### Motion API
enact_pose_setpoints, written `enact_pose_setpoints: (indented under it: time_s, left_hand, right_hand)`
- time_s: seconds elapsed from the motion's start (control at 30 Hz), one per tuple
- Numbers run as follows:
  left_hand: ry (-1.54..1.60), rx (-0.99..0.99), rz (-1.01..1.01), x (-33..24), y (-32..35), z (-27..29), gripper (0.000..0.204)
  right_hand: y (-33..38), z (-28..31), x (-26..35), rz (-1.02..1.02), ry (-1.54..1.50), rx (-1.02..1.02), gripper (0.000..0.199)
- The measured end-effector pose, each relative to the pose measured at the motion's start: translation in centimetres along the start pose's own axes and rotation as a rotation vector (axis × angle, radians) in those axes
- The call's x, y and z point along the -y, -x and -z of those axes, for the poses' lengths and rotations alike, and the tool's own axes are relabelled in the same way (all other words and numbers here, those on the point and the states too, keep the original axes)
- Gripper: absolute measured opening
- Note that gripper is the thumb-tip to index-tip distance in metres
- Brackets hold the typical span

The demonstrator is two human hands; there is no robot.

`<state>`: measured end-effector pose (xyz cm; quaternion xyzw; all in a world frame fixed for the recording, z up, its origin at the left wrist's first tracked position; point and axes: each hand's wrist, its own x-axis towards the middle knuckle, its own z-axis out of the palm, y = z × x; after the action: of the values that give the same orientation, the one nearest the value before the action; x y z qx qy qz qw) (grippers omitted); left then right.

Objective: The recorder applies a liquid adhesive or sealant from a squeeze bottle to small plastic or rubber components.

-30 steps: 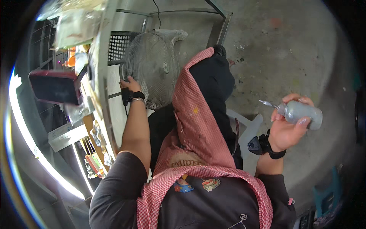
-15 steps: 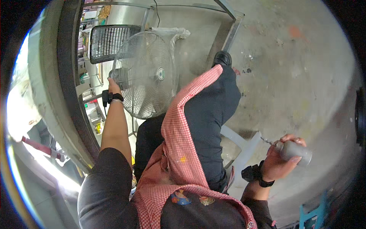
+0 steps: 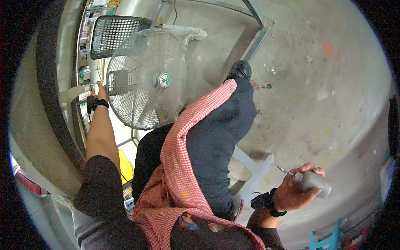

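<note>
My right hand (image 3: 295,192) is closed round a grey cylindrical bottle (image 3: 313,183), which lies tilted in the palm with its thin metal tip pointing up and left. At the left, my outstretched left hand (image 3: 101,92) is beside the rear of a round fan (image 3: 146,79) with a wire cage. Its fingers are mostly hidden at the edge of the motor housing, so I cannot tell whether they grip it. Both wrists wear black straps.
A black plastic basket (image 3: 118,36) stands behind the fan. A metal table frame (image 3: 258,41) stretches across the far side. Under my thigh shows a pale plastic stool (image 3: 254,168), and a blue stool (image 3: 327,239) is at lower right. Paint spots mark the concrete floor (image 3: 316,104).
The whole view has shifted, with the fan and basket now further left. My left hand has slid off the back of the motor housing toward its edge. The bottle remains in my right hand.
</note>
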<state>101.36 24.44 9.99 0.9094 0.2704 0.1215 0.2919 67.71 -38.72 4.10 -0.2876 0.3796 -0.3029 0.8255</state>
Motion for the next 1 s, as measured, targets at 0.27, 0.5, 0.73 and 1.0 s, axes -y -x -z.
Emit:
enact_pose_setpoints:
  time_s: [0.27, 0.5, 0.73, 1.0]
  left_hand:
    - [-0.211, -0.584, -0.033, -3.5, 11.5, -5.1, 0.062]
    - [-0.341, -0.25, -0.109, 1.8, 23.2, -6.3, 0.054]
    - [-0.419, 0.164, -0.501, 1.8, 32.5, -6.9, 0.04]
    - [-0.298, 0.527, -0.569, -1.0, 38.0, -6.6, 0.022]
  right_hand:
    - [-0.3, -0.1, 0.3, 0.173, 0.048, -0.088, 0.05]
    - [0.8, -2.6, 5.1, 0.231, 0.043, 0.037, 0.053]
    - [3.7, -1.9, 2.7, 0.236, -0.188, 0.373, 0.043]
    - [7.5, -3.9, 4.6, 0.317, -0.165, 0.593, 0.034]
